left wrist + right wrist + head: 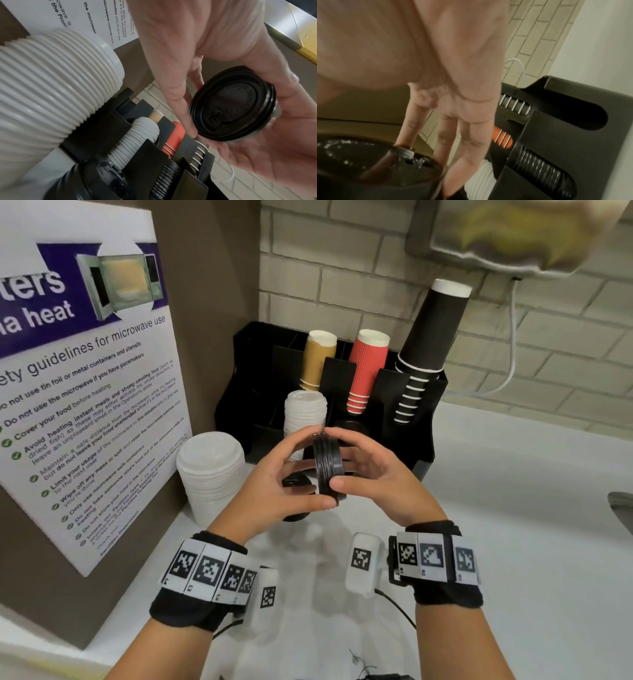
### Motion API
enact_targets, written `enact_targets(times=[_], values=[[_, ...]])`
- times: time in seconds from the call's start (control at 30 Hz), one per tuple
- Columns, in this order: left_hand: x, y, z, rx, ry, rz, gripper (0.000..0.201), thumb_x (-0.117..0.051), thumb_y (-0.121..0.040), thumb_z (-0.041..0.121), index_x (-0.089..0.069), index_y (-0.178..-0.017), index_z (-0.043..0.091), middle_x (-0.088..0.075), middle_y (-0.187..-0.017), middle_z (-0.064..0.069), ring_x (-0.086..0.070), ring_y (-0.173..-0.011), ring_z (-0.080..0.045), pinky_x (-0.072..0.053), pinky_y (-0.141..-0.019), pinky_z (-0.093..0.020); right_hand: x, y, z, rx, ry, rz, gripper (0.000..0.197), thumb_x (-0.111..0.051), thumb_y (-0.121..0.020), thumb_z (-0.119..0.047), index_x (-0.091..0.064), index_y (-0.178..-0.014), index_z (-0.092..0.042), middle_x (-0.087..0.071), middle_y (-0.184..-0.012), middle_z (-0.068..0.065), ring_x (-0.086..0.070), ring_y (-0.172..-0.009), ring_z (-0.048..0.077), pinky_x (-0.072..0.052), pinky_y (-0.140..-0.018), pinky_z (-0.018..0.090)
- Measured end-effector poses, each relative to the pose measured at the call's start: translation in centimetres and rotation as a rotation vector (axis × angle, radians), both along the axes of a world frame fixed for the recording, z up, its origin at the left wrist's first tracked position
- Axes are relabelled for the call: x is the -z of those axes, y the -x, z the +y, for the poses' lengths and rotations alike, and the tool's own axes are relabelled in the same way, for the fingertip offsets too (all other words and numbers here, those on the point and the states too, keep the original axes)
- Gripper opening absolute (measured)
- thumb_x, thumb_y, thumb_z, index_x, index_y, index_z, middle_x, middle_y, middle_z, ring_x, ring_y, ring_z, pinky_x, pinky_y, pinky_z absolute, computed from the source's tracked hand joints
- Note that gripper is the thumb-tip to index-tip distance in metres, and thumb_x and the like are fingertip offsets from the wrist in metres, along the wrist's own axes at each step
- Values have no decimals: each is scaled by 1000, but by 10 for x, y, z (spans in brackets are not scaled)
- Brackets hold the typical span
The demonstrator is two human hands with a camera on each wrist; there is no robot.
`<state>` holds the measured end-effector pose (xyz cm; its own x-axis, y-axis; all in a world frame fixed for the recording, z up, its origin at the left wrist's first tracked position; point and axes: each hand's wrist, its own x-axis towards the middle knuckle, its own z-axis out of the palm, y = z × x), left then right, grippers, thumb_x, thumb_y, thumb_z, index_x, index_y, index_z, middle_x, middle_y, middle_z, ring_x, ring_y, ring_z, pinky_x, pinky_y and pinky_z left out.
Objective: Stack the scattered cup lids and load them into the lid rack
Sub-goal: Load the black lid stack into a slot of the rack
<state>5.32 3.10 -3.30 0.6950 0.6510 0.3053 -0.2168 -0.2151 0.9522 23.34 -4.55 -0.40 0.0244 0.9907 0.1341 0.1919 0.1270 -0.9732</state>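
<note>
Black thin plastic is what I am handling: a short stack of black lids (328, 469), held on edge above the tabletop (513, 542), nested together. I judge them very light, springy and a little slick, likely to slide apart or pop out if squeezed on the faces, so the rims are the place to hold. My left hand (289, 474) curls round the near side, thumb underneath and fingertips over the top edge; my right hand (368, 470) mirrors it, thumb on the lower rim, fingers arched above. Both are clamped on the stack, wrists level, palms facing each other. Just left stands a loose white lid stack (212, 477). Beyond, the black lid rack (404, 412) holds white lids and cups; a slot with black lids sits behind my hands.
</note>
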Motion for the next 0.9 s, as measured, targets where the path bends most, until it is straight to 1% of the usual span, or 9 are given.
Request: enact_targets(times=[0.2, 0.33, 0.53, 0.6, 0.7, 0.73, 0.83, 0.87, 0.9], values=[[-2, -6, -1, -20, 5, 2, 91, -86, -57, 30, -43, -136, 48, -50, -141, 17, -51, -129, -10, -50, -100, -41, 1, 1, -2, 61, -24, 14, 66, -78, -72, -25, -54, -133, -35, -65, -119, 4, -64, -110, 21, -55, -87, 35], [-3, -7, 1, -30, -8, 16, 90, -87, -57, 33, -44, -133, 54, -51, -140, 18, -53, -127, -10, -48, -103, -39, 3, 1, -1, 82, -28, 28, 65, -78, -72, -21, -55, -131, -34, -66, -117, 6, -65, -107, 23, -55, -87, 37], [-1, -11, 4, -46, 9, 15, 95, -89, -57, 28, -42, -137, 46, -49, -143, 11, -51, -129, -12, -47, -102, -51, 7, 8, 4, 134, -87, -9, 66, -83, -69, -21, -56, -129, -31, -67, -111, -1, -65, -104, 13, -53, -83, 24], [1, -11, 6, -44, 13, 25, 96, -92, -60, 23, -41, -137, 46, -47, -144, 12, -50, -130, -10, -48, -102, -47, 10, 9, 8, 147, -96, -29, 63, -82, -73, -16, -56, -128, -30, -67, -111, -1, -65, -103, 13, -54, -85, 27], [2, -9, 10, -97, 46, 25, 84, -81, -64, 27, -41, -134, 50, -43, -144, 18, -48, -131, -9, -50, -100, -35, 5, -3, 23, 219, -129, -82, 62, -83, -72, -16, -55, -126, -28, -65, -112, 1, -65, -103, 15, -56, -87, 34], [2, -7, 11, -144, 35, 41, 79, -78, -65, 32, -42, -133, 49, -44, -143, 19, -50, -128, -8, -51, -99, -31, 1, -13, 30, 288, -150, -121, 62, -84, -71, -18, -55, -125, -28, -65, -113, 0, -65, -103, 13, -55, -88, 31], [0, 1, 19, -275, 0, 72, 64, -70, -69, 41, -48, -129, 43, -50, -135, 18, -58, -116, -4, -51, -91, -24, -16, -49, 56, 468, -169, -355, 62, -86, -67, -21, -51, -119, -28, -61, -106, -12, -60, -97, 1, -49, -80, 11], [0, 4, 21, -303, -1, 70, 57, -69, -71, 41, -51, -126, 43, -52, -131, 18, -60, -113, -4, -50, -88, -20, -21, -61, 65, 473, -139, -445, 64, -86, -66, -21, -51, -119, -28, -59, -103, -14, -59, -94, -1, -49, -78, 10], [0, 7, 23, -323, -2, 69, 50, -70, -75, 38, -53, -122, 43, -54, -129, 18, -61, -111, -5, -49, -86, -18, -24, -71, 75, 457, -91, -544, 66, -86, -65, -20, -52, -120, -27, -59, -104, -12, -59, -95, 3, -50, -80, 14]])
